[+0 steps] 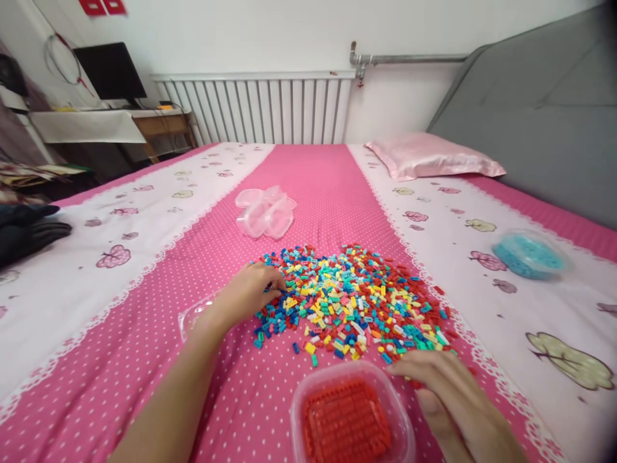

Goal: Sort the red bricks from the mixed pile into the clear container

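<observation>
A wide heap of small plastic bricks point(351, 302) in red, yellow, blue and teal lies on the pink dotted bedspread. My left hand point(250, 289) rests at the heap's left edge, fingers curled and pinched among the teal pieces. My right hand point(453, 392) lies at the heap's near right edge, fingers bent downward onto red pieces, beside a clear tub of red bricks point(349, 415). Under my left wrist a clear tub point(190, 318) shows only partly. What either hand holds is hidden.
Several clear pink lids or tubs point(265, 212) lie piled beyond the heap. A tub of light blue bricks point(530, 255) sits at the right. A pink pillow point(429, 156) lies by the grey headboard. Dark clothing point(26, 231) lies at the left bed edge.
</observation>
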